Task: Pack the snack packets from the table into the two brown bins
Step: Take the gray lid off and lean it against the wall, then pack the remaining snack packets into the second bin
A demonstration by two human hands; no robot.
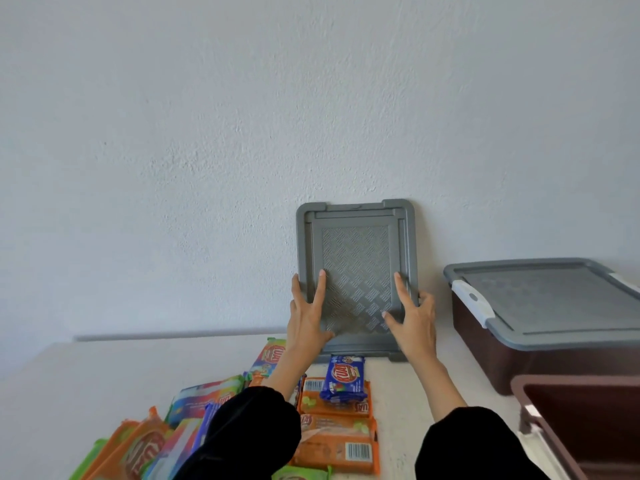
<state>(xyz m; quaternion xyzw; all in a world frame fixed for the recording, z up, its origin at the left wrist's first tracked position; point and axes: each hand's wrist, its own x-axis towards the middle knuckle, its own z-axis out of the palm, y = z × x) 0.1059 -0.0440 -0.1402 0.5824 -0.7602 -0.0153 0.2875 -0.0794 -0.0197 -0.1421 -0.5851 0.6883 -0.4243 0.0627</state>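
Observation:
A grey bin lid (356, 244) stands upright against the white wall, its bottom edge on the table. My left hand (308, 317) grips its left edge and my right hand (412, 317) grips its right edge. Snack packets lie on the table below my arms: a blue packet (344, 377) on top of orange packets (334, 445), with more orange, green and multicoloured packets (204, 396) spread to the left. An open brown bin (581, 420) sits at the lower right. Behind it stands a second brown bin (491, 348) closed with a grey lid (543, 299).
The white table (121, 372) runs along a plain white wall (242, 116). The closed bin has white latches (472, 301) on its left side. My black sleeves (249, 434) cover part of the packet pile.

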